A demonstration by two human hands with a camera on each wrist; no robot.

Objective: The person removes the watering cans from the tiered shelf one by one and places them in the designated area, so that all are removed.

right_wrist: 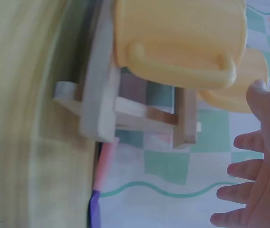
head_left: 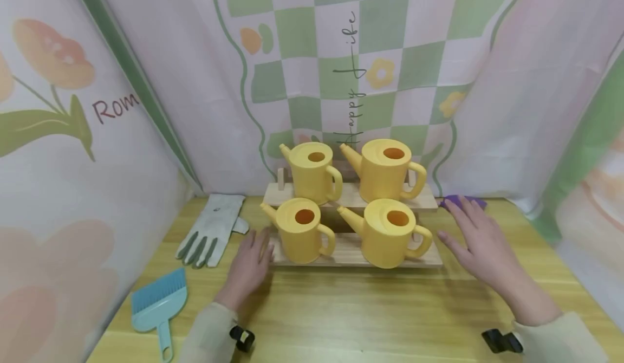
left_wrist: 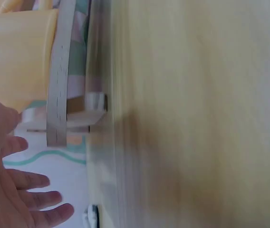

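Four yellow plastic watering cans (head_left: 387, 233) crowd the two-step wooden rack (head_left: 354, 254), left hand (head_left: 249, 265) and right hand (head_left: 480, 241) flanking its ends, fingers spread, bare table (head_left: 370, 309) in front.

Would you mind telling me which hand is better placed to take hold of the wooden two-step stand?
Left. The left hand has its fingers at the wooden two-step stand's left end, while the right hand hovers open, apart from the right end.
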